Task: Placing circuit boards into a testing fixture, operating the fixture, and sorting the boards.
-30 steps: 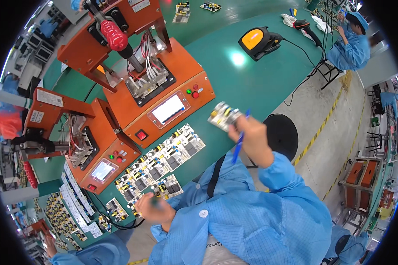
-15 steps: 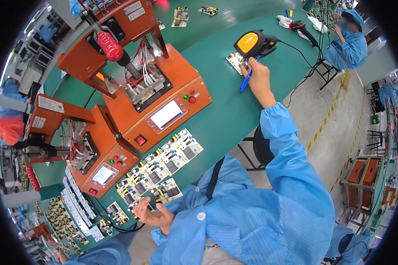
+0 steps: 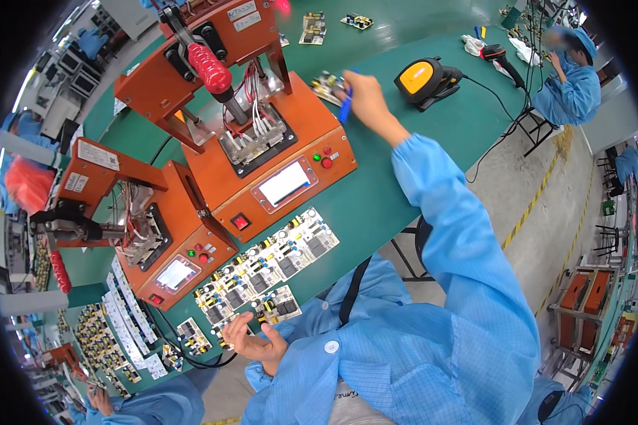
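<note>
My right hand (image 3: pixel 365 99) is stretched far out over the green table (image 3: pixel 397 184). It grips a small circuit board (image 3: pixel 328 85) together with a blue pen (image 3: pixel 345 108), next to the right side of the big orange test fixture (image 3: pixel 255 142). My left hand (image 3: pixel 254 342) hovers near the table's front edge, fingers curled and apart, holding nothing. It is just below a row of circuit boards (image 3: pixel 276 258) lying on the table.
A second orange fixture (image 3: pixel 142 227) stands at the left. A yellow and black scanner (image 3: pixel 424 79) with a cable sits beyond my right hand. More boards lie at the far left (image 3: pixel 113 333). Another person in blue (image 3: pixel 567 78) sits at the back right.
My right hand has carried the board and pen from the scanner back left to the big fixture. A second earlier it held them close to my body. The left hand stayed in place.
</note>
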`<state>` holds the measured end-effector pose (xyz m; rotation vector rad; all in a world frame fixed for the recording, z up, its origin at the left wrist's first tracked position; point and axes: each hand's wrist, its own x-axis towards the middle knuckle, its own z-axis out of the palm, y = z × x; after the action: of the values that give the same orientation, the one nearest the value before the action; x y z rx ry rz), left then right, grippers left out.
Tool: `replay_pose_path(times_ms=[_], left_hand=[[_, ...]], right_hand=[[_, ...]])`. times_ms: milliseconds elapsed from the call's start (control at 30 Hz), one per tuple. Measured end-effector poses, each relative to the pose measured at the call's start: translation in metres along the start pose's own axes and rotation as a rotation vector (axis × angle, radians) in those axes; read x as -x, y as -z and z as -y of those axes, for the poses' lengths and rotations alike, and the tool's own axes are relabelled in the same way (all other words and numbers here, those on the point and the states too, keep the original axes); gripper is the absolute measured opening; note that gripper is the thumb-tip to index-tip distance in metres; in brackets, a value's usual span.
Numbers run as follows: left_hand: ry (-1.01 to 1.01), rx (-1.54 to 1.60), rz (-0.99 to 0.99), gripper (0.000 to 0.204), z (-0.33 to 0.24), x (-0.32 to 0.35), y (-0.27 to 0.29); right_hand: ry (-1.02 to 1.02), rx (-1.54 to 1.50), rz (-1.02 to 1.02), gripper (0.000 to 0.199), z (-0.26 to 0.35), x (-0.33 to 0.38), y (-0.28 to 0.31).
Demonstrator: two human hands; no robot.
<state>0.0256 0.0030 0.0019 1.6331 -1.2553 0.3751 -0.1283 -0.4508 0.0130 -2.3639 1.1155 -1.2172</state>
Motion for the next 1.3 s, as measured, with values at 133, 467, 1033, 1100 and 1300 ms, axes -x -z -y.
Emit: replay_pose_path(times_ms=[133, 467, 1033, 1100, 1300], left_hand=[[0.007, -0.044, -0.004, 0.034, -0.002, 0.000, 0.004], [0.040, -0.048, 0.008, 0.040, 0.004, 0.003, 0.004], [0.023, 0.006, -0.001, 0.037, 0.005, 0.009, 0.007], [0.048, -0.025, 0.011, 0.037, 0.002, 0.008, 0.003], [-0.024, 0.016, 0.036, 0.036, 0.000, 0.000, 0.001]], right_hand=[[0.132, -0.360, 0.024, 0.024, -0.041, -0.055, -0.048], [0.076, -0.408, 0.290, 0.033, 0.156, 0.140, 0.075], [-0.124, 0.115, -0.021, 0.026, 0.087, 0.173, 0.103], [-0.166, 0.151, -0.077, 0.032, 0.045, 0.146, 0.105], [-0.157, 0.211, -0.161, 0.034, -0.024, 0.092, 0.099]])
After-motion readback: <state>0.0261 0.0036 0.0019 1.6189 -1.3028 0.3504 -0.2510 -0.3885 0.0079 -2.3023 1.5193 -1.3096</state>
